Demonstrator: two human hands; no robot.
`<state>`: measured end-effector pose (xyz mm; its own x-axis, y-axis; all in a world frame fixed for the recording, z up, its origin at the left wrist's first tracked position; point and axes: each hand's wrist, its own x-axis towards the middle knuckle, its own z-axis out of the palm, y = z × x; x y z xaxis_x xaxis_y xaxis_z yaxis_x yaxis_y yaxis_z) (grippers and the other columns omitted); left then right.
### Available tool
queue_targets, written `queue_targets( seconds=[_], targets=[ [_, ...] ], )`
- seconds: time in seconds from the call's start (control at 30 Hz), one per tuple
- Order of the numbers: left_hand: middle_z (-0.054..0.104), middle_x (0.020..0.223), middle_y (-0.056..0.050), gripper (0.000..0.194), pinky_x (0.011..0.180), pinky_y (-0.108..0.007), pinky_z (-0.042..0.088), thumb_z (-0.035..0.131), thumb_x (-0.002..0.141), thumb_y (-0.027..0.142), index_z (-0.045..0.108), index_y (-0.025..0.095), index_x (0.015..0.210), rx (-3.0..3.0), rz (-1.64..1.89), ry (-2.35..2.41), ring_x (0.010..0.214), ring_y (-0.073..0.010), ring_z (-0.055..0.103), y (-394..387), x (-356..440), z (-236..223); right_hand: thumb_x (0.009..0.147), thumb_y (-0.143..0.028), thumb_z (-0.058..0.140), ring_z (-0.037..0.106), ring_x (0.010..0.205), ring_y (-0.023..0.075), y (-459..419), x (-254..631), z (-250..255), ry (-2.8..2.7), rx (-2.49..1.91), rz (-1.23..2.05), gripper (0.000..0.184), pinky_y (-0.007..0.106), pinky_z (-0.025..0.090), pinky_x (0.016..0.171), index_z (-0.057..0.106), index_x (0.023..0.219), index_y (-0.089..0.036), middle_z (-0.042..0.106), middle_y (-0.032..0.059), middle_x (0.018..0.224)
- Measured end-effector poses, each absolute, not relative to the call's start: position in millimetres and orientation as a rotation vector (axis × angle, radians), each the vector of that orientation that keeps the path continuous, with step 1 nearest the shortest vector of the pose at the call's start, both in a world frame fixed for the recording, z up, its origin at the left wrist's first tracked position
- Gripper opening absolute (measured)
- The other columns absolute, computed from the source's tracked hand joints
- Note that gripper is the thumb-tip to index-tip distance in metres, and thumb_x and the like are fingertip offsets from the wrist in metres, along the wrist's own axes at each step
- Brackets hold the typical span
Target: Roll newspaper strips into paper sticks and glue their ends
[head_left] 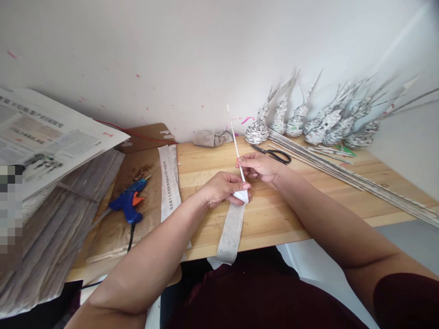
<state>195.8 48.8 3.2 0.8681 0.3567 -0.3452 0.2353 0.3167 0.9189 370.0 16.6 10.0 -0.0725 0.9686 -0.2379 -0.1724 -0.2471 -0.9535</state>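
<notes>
A newspaper strip [230, 235] runs from my hands down over the table's front edge. Its upper end is rolled into a thin paper tube [234, 137] that points up and away from me. My left hand [224, 188] is closed on the strip where it twists into the tube, thumb on top. Higher up, the fingertips of my right hand [255, 165] pinch the tube. Black-handled scissors [279, 155] lie just beyond my right hand.
A blue glue gun [128, 201] rests on cardboard at left, beside cut newspaper strips [168, 178] and stacked newspapers [51, 137]. Several woven paper gourd shapes [257, 131] stand along the wall. A bundle of paper tubes [329, 169] lies at right. A grey cloth [209, 138] sits at the back.
</notes>
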Motion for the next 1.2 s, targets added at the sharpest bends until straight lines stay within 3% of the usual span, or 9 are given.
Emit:
queue_targets(
  seconds=[0.2,0.4,0.73,0.97,1.2],
  targets=[
    [0.069,0.077,-0.010,0.033,0.059,-0.029,0.054,0.076,0.062,0.038,0.067,0.011,0.077,1.271,0.141,0.584,0.071,-0.0181,0.065,49.1,197.3,2.7,0.067,-0.037,0.074,0.043,0.048,0.0040,16.5,371.7,10.1,-0.988,-1.219,1.426,0.027,0.015,0.021,0.035,0.065,0.071,-0.012,0.053,-0.0006,0.062],
    [0.067,0.074,-0.008,0.033,0.050,-0.023,0.049,0.074,0.063,0.040,0.065,0.010,0.075,1.328,0.181,0.632,0.064,-0.0148,0.063,48.1,198.6,7.3,0.072,-0.039,0.069,0.046,0.052,0.0060,14.6,373.0,10.4,-1.066,-1.173,1.472,0.028,0.016,0.024,0.037,0.067,0.078,-0.012,0.054,0.0001,0.061],
    [0.063,0.069,-0.004,0.034,0.062,-0.029,0.054,0.078,0.057,0.038,0.065,0.010,0.072,1.270,0.236,0.622,0.066,-0.0136,0.062,45.0,200.4,5.3,0.075,-0.039,0.067,0.042,0.048,0.0045,12.0,370.5,14.8,-1.151,-1.142,1.457,0.030,0.016,0.023,0.037,0.069,0.088,-0.012,0.053,-0.0004,0.060],
    [0.064,0.071,-0.004,0.036,0.062,-0.028,0.054,0.080,0.055,0.038,0.070,0.012,0.078,1.308,0.244,0.644,0.067,-0.0136,0.061,45.2,199.7,8.2,0.073,-0.039,0.068,0.043,0.048,0.0051,14.7,373.2,12.8,-1.070,-1.150,1.482,0.028,0.016,0.021,0.036,0.067,0.075,-0.011,0.050,-0.0011,0.053],
    [0.061,0.066,-0.003,0.034,0.063,-0.029,0.054,0.079,0.055,0.039,0.067,0.010,0.069,1.355,0.268,0.652,0.064,-0.0125,0.060,44.4,200.7,6.5,0.060,-0.032,0.078,0.039,0.044,0.0040,14.9,366.7,16.1,-1.008,-1.251,1.346,0.025,0.017,0.015,0.034,0.064,0.066,-0.011,0.049,-0.0028,0.051]
  ],
)
